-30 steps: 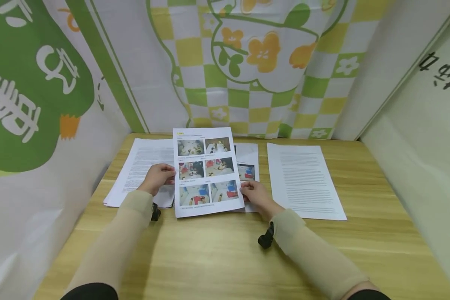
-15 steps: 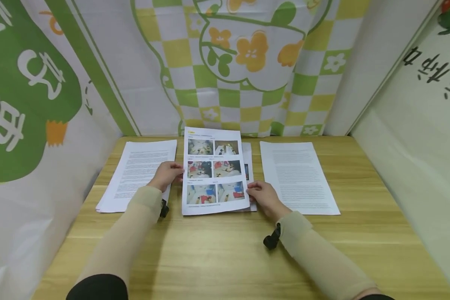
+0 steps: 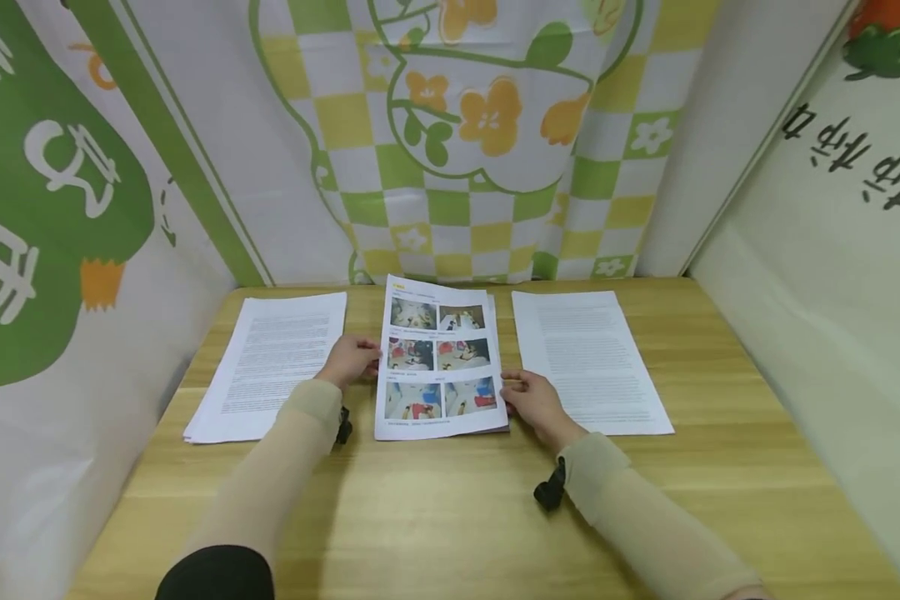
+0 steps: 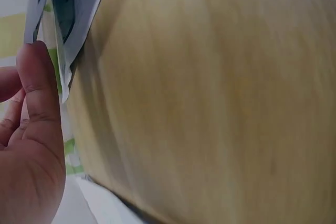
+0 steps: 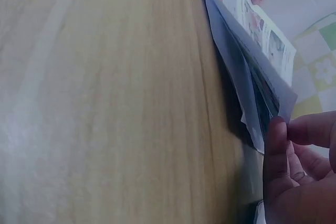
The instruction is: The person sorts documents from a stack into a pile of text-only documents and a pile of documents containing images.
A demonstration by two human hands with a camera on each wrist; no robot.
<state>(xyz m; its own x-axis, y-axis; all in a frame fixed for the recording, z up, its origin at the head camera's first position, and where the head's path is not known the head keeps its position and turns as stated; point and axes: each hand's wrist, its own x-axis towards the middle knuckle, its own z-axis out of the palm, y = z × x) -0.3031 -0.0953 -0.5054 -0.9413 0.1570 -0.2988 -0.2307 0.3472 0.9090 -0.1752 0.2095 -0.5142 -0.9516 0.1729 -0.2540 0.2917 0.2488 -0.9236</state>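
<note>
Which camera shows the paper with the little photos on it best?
The head view: the photo sheet faces the camera whole, all six pictures visible, held between both hands. The left wrist view catches only a blurred edge beside the thumb; the right wrist view shows its edges side-on.

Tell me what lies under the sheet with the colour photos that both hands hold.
Under the photo sheet, held by the left hand and right hand, more sheets show at its edges, on the wooden table. Their printed faces and number stay covered.
</note>
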